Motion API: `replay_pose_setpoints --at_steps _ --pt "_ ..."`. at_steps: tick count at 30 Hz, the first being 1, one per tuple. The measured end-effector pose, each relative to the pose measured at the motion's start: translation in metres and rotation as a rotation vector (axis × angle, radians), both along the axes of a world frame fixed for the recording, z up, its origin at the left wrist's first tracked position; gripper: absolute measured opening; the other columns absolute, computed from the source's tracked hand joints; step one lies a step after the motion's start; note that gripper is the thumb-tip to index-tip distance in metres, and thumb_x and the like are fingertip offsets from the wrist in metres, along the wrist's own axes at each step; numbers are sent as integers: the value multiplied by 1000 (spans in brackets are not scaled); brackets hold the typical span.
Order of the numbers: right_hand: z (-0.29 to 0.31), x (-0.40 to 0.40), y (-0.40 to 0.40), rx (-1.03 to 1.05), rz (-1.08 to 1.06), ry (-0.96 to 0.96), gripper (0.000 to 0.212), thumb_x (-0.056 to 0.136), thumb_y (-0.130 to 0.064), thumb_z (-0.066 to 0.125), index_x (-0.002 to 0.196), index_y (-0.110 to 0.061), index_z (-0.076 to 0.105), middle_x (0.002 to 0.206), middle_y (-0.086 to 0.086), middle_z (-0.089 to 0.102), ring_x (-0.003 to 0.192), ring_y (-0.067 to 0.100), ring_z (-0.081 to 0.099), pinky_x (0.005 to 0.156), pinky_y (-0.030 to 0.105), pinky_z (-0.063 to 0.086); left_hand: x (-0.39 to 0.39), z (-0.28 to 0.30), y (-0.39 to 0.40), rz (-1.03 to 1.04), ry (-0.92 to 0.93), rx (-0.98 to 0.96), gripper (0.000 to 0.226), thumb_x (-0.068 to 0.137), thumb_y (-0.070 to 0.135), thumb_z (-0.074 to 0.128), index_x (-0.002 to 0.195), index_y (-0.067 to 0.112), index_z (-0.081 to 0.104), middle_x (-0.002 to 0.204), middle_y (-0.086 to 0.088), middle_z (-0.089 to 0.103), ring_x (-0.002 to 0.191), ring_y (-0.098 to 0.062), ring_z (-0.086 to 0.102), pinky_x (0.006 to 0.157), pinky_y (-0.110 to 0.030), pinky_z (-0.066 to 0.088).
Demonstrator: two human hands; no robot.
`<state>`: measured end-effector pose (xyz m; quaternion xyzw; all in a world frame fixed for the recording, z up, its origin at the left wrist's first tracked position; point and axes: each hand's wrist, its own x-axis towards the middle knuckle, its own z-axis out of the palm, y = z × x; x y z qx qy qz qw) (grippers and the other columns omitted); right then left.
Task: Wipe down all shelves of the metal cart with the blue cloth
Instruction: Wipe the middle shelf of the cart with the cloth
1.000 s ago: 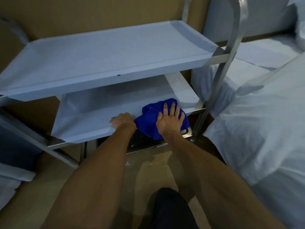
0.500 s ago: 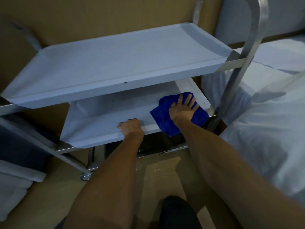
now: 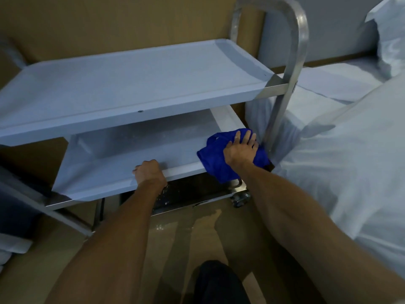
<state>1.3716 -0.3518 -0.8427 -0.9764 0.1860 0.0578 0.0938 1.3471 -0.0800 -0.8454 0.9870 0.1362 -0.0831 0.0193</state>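
Note:
The metal cart stands in front of me with a pale top shelf (image 3: 131,88) and a middle shelf (image 3: 122,154) below it. My right hand (image 3: 241,149) presses a crumpled blue cloth (image 3: 215,161) flat onto the right end of the middle shelf, close to the upright post (image 3: 282,106). Part of the cloth hangs over the shelf's front edge. My left hand (image 3: 150,173) is curled over the front lip of the middle shelf, near its centre. A darker bottom shelf (image 3: 192,189) shows underneath, mostly hidden.
A bed with white sheets (image 3: 341,150) and a pillow (image 3: 392,36) crowds the cart's right side. A brown wall stands behind the cart. A caster wheel (image 3: 241,199) rests on the shiny floor (image 3: 186,233). White and dark items lie at the lower left.
My right hand has slid the blue cloth rightward along the middle shelf to its right end. My left hand has kept its grip on the front lip.

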Motion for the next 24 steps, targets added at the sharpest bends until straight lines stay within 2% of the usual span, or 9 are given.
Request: replay_pose_setpoints --at_steps 3,9,17,21,24 --pt "6 27 -1 24 -42 36 63 104 -43 12 159 -18 -7 164 19 -14 150 41 -10 121 52 1 -5 -1 5 -23 -34 -19 52 68 35 87 107 7 66 105 -13 68 102 -29 62 97 -43 50" --pt "1 36 -5 35 -58 -13 66 103 -48 14 160 -18 -1 165 19 -6 151 41 -4 122 51 3 -19 -5 11 -66 -51 31 61 75 46 80 119 8 63 123 -22 60 113 -33 58 93 -39 53" --pt "-4 -1 11 -11 -24 -30 69 102 -49 14 159 -14 -1 165 19 -7 152 38 -4 122 52 3 -32 8 7 -52 -101 -20 50 79 43 77 114 10 65 112 -16 57 100 -25 55 83 -31 51" --pt "-2 -2 67 -48 98 5 72 101 -51 13 159 -11 0 164 22 -4 151 40 -3 122 54 4 -32 5 7 -48 -91 0 49 80 42 76 112 8 63 111 -16 55 98 -24 54 83 -31 51" --pt "-1 -5 142 -59 238 -3 74 100 -53 14 159 -10 2 164 23 -2 151 40 0 121 53 8 -31 5 9 -67 -100 2 38 84 35 74 109 9 63 107 -15 57 93 -22 57 79 -30 54"
